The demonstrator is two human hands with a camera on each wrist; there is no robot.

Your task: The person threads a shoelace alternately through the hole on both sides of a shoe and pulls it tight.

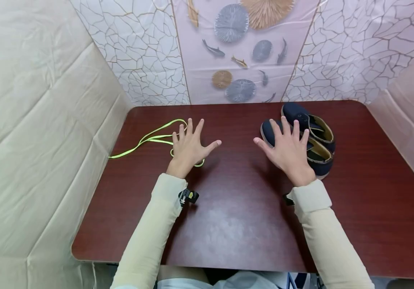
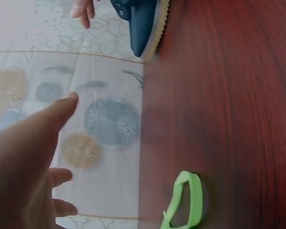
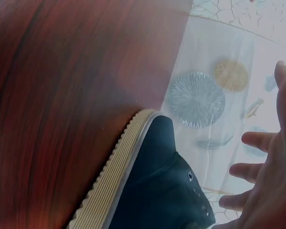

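Observation:
My left hand (image 1: pixel 189 150) hovers with fingers spread over a neon yellow-green shoelace (image 1: pixel 156 138) on the left of the table. Part of the lace is hidden beneath that hand; a loop of it (image 2: pixel 195 200) shows in the left wrist view. On the right, my other hand (image 1: pixel 288 152) is held spread above a pair of dark navy shoes, holding nothing. The nearer shoe (image 1: pixel 320 166) is partly covered by the hand, and the farther shoe (image 1: pixel 295 112) lies beside it. Eyelets without a lace and a ridged tan sole (image 3: pixel 117 176) appear in the right wrist view.
Both shoes and lace lie on a reddish-brown wooden table (image 1: pixel 225 224) with rounded corners. A patterned backdrop (image 1: pixel 149 52) stands behind the far edge. Pale cloth (image 1: pixel 41 140) hangs along the left side, and more cloth (image 1: pixel 409 104) along the right.

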